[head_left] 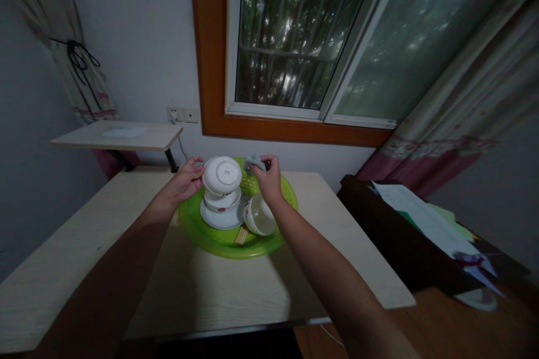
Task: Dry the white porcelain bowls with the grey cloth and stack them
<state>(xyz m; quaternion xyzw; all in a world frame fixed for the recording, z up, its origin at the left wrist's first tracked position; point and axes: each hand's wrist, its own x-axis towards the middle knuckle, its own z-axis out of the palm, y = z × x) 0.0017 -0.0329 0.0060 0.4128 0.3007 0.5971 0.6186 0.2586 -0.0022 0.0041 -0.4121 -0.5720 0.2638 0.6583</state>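
Observation:
My left hand (189,178) grips the rim of a white bowl (223,175), tilted so that its underside and foot ring face me. Pinched in my right hand (269,173) is a grey-green cloth (254,164), held to the right of that bowl and apart from it. Below the held bowl, another white bowl (223,202) with a red mark stands on a white plate (221,221). A further white bowl (260,216) lies tipped on its side, partly behind my right wrist. Wooden chopsticks (241,234) lie beside it. All of these rest on a round green tray (202,242).
The tray stands on a pale wooden table (337,224). A small raised shelf (122,133) with a paper on it is at the back left. Wall and window frame (295,127) rise behind. At right, a dark brown piece of furniture (379,235) carries papers (421,216).

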